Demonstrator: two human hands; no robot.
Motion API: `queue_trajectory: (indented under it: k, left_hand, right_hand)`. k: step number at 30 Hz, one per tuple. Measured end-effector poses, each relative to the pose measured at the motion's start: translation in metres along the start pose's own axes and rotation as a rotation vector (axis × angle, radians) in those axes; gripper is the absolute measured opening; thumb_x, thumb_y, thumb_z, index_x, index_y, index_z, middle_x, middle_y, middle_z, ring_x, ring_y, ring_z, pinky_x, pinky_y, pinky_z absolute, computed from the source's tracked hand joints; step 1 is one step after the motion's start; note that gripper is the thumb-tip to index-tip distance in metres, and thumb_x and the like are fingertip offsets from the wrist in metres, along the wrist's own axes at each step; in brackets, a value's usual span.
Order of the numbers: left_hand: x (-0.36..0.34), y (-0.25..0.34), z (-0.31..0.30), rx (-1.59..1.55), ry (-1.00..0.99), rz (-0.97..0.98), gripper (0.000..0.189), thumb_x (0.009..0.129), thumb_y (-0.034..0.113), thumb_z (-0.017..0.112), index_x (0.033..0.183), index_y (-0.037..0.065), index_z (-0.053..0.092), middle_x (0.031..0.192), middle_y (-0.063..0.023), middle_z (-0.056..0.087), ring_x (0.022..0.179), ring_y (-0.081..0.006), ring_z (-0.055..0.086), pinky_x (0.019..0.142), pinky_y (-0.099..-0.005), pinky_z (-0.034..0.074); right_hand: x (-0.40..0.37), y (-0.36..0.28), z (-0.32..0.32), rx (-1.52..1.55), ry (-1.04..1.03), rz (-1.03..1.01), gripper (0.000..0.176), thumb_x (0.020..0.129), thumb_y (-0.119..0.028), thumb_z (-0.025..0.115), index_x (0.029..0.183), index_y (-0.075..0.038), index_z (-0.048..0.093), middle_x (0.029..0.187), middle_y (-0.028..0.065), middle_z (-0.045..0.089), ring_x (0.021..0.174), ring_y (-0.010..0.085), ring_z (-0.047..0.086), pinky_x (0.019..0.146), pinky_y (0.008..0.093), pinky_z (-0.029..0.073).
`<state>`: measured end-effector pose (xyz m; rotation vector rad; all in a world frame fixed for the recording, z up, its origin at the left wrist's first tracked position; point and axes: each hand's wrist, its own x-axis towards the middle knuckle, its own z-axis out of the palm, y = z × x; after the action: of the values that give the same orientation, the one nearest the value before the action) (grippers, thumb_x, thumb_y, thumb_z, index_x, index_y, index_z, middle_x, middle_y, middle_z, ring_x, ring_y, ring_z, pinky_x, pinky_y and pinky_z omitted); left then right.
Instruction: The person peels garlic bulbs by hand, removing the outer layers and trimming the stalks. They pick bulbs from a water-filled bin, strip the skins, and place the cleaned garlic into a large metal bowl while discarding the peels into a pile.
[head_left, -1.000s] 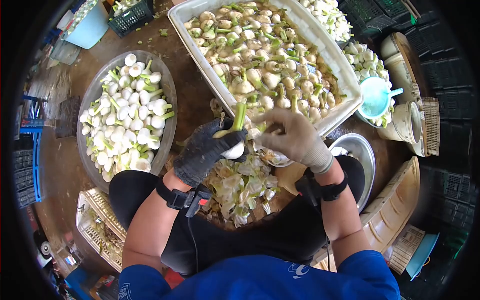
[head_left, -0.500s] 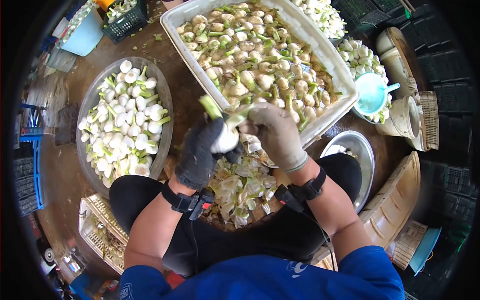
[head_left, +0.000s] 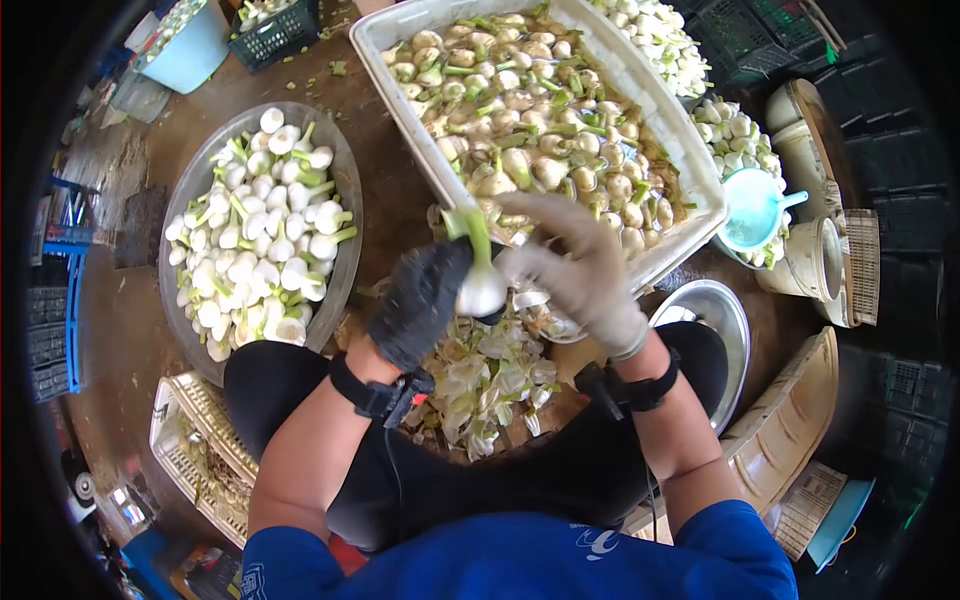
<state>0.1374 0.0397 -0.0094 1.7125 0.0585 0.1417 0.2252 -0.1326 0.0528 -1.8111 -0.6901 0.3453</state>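
My left hand (head_left: 418, 300), in a black glove, is closed around a fresh garlic bulb (head_left: 483, 290) with a short green stalk pointing away from me. The bulb's skin looks white and smooth. Just to its right is my right hand (head_left: 582, 268) in a pale glove, slightly blurred, its fingers spread apart with the thumb close to the bulb. Stripped garlic skins (head_left: 470, 385) lie in a heap below both hands. Beyond them, a white tub (head_left: 405, 112) holds unpeeled garlic bulbs in water.
On the left stands a round grey basin (head_left: 347, 190) heaped with peeled white bulbs. A metal bowl (head_left: 738, 350) sits by my right knee, with a turquoise dipper (head_left: 750, 210) beyond it. Cream crates (head_left: 180, 450) are at lower left.
My right hand has come away from the stalk, its fingers opening. The bulb has shifted slightly right in my left hand and shows more of its side. The view has shifted slightly.
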Motion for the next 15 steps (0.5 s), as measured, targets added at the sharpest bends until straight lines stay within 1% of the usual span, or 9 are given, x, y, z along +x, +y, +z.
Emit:
queue_trajectory:
  k: [4,6,7,9,10,11,13,14,15]
  left_hand:
    - [0.0,-0.001,0.007,0.267,0.081,0.073,0.034,0.1,0.027,0.045,0.097,0.002,0.067,0.087,-0.012,0.07,0.081,-0.0206,0.067,0.074,-0.0327,0.051]
    - [0.014,0.016,-0.002,-0.017,0.242,-0.217,0.028,0.096,0.023,0.05,0.105,0.003,0.067,0.093,-0.0146,0.07,0.085,-0.0254,0.067,0.077,-0.0327,0.051]
    - [0.022,0.007,-0.01,-0.123,0.296,-0.203,0.024,0.095,0.02,0.052,0.101,0.003,0.067,0.09,-0.0115,0.069,0.081,-0.0215,0.066,0.075,-0.0305,0.051]
    - [0.023,-0.005,-0.035,0.168,0.369,0.097,0.019,0.095,0.016,0.051,0.096,0.003,0.065,0.087,-0.0062,0.068,0.079,-0.0162,0.065,0.073,-0.0289,0.051]
    - [0.024,-0.008,-0.054,0.208,0.288,0.064,0.016,0.095,0.014,0.051,0.096,0.004,0.063,0.088,-0.0064,0.069,0.078,-0.0168,0.065,0.073,-0.0298,0.052]
    - [0.018,0.014,-0.046,-0.54,0.205,-0.323,0.031,0.097,0.028,0.055,0.098,-0.002,0.064,0.091,-0.0083,0.068,0.082,-0.0118,0.063,0.074,-0.0284,0.051]
    - [0.002,-0.009,-0.026,-0.058,-0.46,-0.256,0.038,0.094,0.031,0.06,0.114,-0.002,0.061,0.102,-0.0122,0.067,0.094,-0.0131,0.062,0.082,-0.0282,0.05]
    - [-0.007,-0.007,-0.013,0.733,-0.612,-0.112,0.058,0.09,0.034,0.066,0.136,0.004,0.047,0.117,-0.0132,0.06,0.105,-0.015,0.058,0.09,-0.0278,0.048]
    - [-0.006,-0.007,-0.01,0.73,-0.604,-0.116,0.058,0.09,0.034,0.066,0.136,0.004,0.047,0.117,-0.0132,0.06,0.105,-0.015,0.058,0.09,-0.0278,0.048]
  right_hand:
    - [-0.004,0.014,0.02,-0.025,0.041,-0.125,0.026,0.076,-0.007,0.078,0.1,-0.003,0.07,0.101,0.0085,0.067,0.087,0.0164,0.064,0.078,0.0297,0.052]
    - [-0.004,0.007,0.018,-0.153,0.057,-0.239,0.02,0.077,-0.006,0.076,0.094,-0.001,0.068,0.109,0.0098,0.065,0.097,0.0177,0.063,0.084,0.0295,0.05]
    - [-0.004,0.007,0.013,-0.159,0.05,-0.248,0.02,0.077,-0.006,0.076,0.094,-0.001,0.068,0.109,0.0098,0.065,0.097,0.0177,0.063,0.084,0.0295,0.05]
    - [-0.006,0.011,0.0,0.323,0.172,-0.155,0.02,0.082,-0.008,0.073,0.1,-0.002,0.067,0.115,0.0105,0.063,0.107,0.0181,0.059,0.091,0.031,0.047]
    - [-0.008,0.019,-0.005,0.592,0.228,-0.07,0.022,0.088,-0.01,0.069,0.108,-0.003,0.064,0.119,0.0101,0.061,0.11,0.0171,0.057,0.096,0.032,0.044]
    - [-0.01,0.017,-0.015,0.794,0.206,0.057,0.025,0.094,-0.012,0.062,0.116,-0.001,0.059,0.122,0.01,0.059,0.11,0.0164,0.057,0.097,0.0316,0.044]
    - [-0.009,0.02,-0.023,1.006,0.162,0.157,0.028,0.097,-0.013,0.054,0.122,0.001,0.054,0.122,0.0103,0.058,0.11,0.0168,0.057,0.098,0.0312,0.044]
    - [-0.008,0.019,-0.023,1.003,0.162,0.156,0.028,0.097,-0.013,0.054,0.122,0.001,0.054,0.122,0.0103,0.058,0.11,0.0168,0.057,0.098,0.0312,0.044]
    - [-0.005,0.017,-0.023,1.017,0.112,0.161,0.028,0.098,-0.012,0.052,0.123,0.001,0.052,0.121,0.0105,0.058,0.11,0.0171,0.057,0.097,0.0309,0.044]
